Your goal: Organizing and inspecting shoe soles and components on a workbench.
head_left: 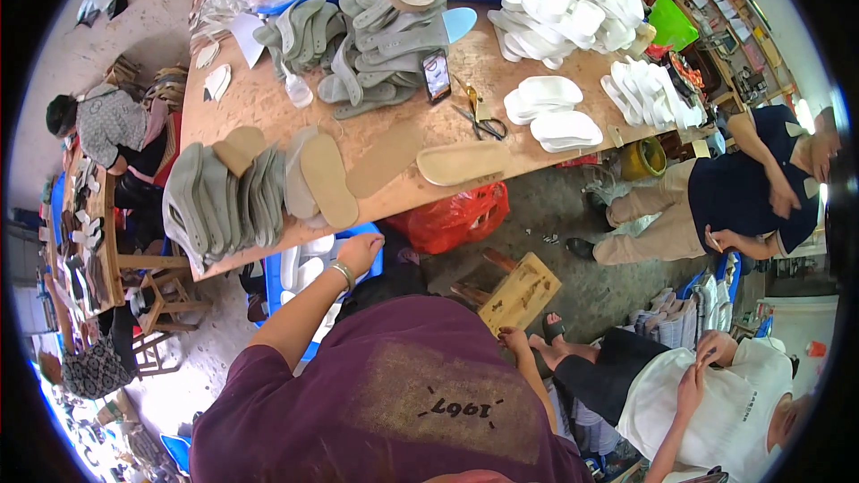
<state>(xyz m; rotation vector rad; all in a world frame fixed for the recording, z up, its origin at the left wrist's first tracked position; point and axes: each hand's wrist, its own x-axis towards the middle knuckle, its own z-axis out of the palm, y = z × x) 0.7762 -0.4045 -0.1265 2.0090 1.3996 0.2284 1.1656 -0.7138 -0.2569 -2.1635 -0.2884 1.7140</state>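
My left hand (pixel 361 252), with a bracelet at the wrist, is curled into a fist just off the table's near edge. No object shows in it. Under that forearm is a blue bin (pixel 369 231) of white soles (pixel 310 272). Low on the right, my right hand (pixel 514 338) has its fingers curled at the corner of a tilted wooden stool (pixel 523 293). Nearest my left hand on the table lie a tan insole (pixel 327 181) and a stack of grey soles (pixel 224 201).
The wooden table (pixel 394 201) bears grey sole piles (pixel 385 45), white soles (pixel 573 18), scissors (pixel 483 121) and a phone (pixel 437 77). A red bag (pixel 456 217) sits below its edge. One person (pixel 743 183) stands at right; another (pixel 707 394) sits nearby. Others work at left.
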